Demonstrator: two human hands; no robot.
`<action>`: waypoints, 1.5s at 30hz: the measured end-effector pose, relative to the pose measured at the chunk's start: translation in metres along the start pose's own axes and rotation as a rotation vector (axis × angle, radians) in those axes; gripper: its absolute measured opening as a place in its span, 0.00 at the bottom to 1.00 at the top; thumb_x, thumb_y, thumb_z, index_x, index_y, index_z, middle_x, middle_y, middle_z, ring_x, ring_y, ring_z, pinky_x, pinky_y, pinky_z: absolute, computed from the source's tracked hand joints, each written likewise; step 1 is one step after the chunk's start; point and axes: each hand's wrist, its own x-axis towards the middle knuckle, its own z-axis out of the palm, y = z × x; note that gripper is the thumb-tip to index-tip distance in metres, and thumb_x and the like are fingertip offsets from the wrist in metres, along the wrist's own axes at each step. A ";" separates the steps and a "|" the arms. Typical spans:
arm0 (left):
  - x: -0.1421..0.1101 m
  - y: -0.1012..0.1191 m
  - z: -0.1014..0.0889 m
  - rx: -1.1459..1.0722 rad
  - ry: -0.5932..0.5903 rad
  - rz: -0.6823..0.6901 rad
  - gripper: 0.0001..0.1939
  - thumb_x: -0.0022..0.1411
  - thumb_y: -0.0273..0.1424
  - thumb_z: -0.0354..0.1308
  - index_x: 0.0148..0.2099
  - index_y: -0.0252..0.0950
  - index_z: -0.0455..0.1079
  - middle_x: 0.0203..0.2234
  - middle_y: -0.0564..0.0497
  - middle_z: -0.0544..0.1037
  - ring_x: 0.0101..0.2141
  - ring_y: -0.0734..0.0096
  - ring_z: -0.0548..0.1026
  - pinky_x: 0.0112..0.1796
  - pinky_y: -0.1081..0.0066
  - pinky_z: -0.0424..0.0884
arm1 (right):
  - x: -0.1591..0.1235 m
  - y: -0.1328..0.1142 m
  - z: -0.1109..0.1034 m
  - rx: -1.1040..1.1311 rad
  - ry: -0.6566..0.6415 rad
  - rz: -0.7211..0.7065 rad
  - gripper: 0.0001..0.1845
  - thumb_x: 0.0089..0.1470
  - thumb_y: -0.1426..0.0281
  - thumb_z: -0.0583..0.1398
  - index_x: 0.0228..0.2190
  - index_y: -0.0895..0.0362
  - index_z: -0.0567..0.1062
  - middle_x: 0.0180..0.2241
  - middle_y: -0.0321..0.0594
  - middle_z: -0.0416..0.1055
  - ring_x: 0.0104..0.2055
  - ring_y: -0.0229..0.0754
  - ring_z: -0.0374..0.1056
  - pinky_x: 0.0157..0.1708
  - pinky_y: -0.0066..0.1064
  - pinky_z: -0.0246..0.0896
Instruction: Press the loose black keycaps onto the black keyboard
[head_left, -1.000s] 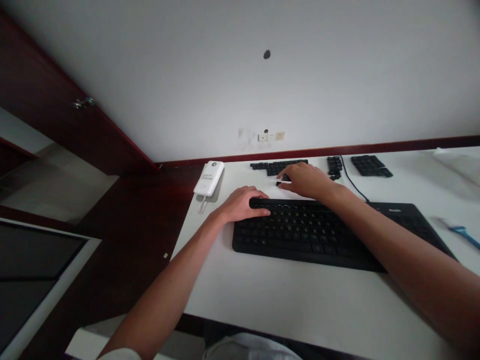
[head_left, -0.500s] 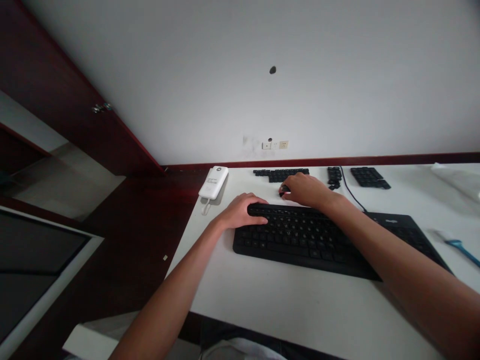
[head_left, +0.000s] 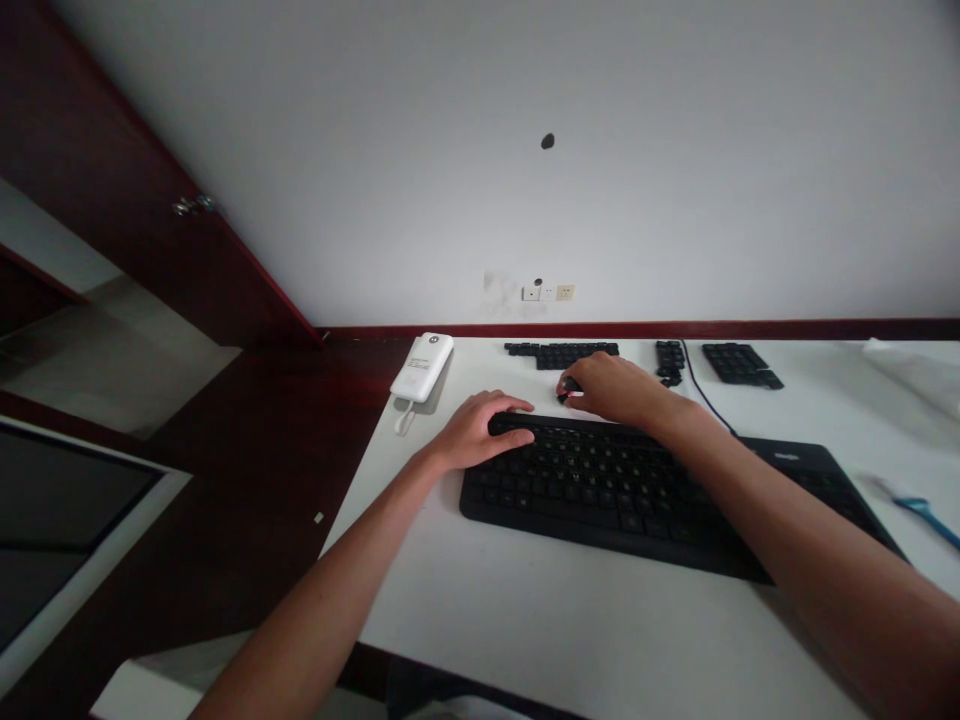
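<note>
Your left hand [head_left: 480, 432] is nearest you, resting half open on the left end of the black keyboard [head_left: 615, 490], its fingers curved over the far edge and gripping nothing. Your right hand [head_left: 613, 388] sits just beyond that far edge, its fingers bunched closed on a small dark keycap [head_left: 569, 387] (a thin red-and-white sliver [head_left: 574, 394] shows at your fingertips, too small to identify).

The keyboard lies on the white tabletop [head_left: 570, 620]. To its right is a blue-handled tool [head_left: 926, 525], and a dark cable [head_left: 701, 400] runs from its far side toward the wall. Beyond the keyboard's left end stands a white power bank [head_left: 421, 367] with a short looped cord [head_left: 405, 421]. Past the keyboard, three groups of loose black keycaps lie apart: one [head_left: 561, 354] behind your right hand, a narrow cluster [head_left: 670, 360] to its right, and a wider block [head_left: 741, 363] further right.

Compared with the last frame, both hands sit in nearly the same spots on and beside the keyboard, while the view has turned slightly, so the tabletop's far edge now runs level.
</note>
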 end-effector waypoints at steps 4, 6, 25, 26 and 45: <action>0.001 -0.002 0.005 -0.096 0.100 -0.049 0.20 0.70 0.47 0.58 0.54 0.39 0.77 0.51 0.45 0.81 0.52 0.62 0.78 0.56 0.61 0.71 | -0.006 -0.004 -0.006 -0.001 0.021 0.005 0.13 0.60 0.69 0.63 0.44 0.52 0.86 0.42 0.50 0.83 0.46 0.58 0.78 0.44 0.41 0.69; 0.001 -0.004 0.008 -0.114 0.125 -0.064 0.19 0.71 0.46 0.57 0.54 0.39 0.78 0.50 0.45 0.82 0.50 0.63 0.79 0.54 0.63 0.72 | -0.012 -0.010 -0.012 0.054 0.033 -0.035 0.12 0.59 0.68 0.63 0.42 0.52 0.86 0.38 0.47 0.83 0.42 0.54 0.78 0.42 0.39 0.68; 0.004 -0.014 0.010 0.052 0.093 -0.025 0.14 0.72 0.38 0.54 0.50 0.41 0.78 0.49 0.51 0.83 0.51 0.62 0.77 0.56 0.60 0.69 | -0.052 -0.087 -0.007 -0.042 -0.103 -0.094 0.06 0.60 0.66 0.67 0.38 0.55 0.84 0.31 0.48 0.79 0.36 0.58 0.79 0.35 0.40 0.68; 0.004 -0.015 0.011 0.055 0.094 -0.020 0.14 0.71 0.39 0.55 0.50 0.41 0.78 0.49 0.51 0.83 0.51 0.62 0.77 0.56 0.60 0.69 | -0.053 -0.089 -0.008 -0.063 -0.103 -0.101 0.07 0.60 0.66 0.67 0.39 0.55 0.83 0.32 0.48 0.79 0.37 0.57 0.79 0.35 0.40 0.68; 0.006 -0.015 0.012 0.081 0.097 -0.019 0.13 0.69 0.38 0.56 0.48 0.40 0.79 0.46 0.50 0.84 0.49 0.62 0.77 0.55 0.59 0.69 | -0.062 -0.101 -0.007 -0.173 -0.054 -0.181 0.08 0.65 0.69 0.62 0.37 0.57 0.82 0.33 0.48 0.81 0.36 0.54 0.80 0.31 0.36 0.65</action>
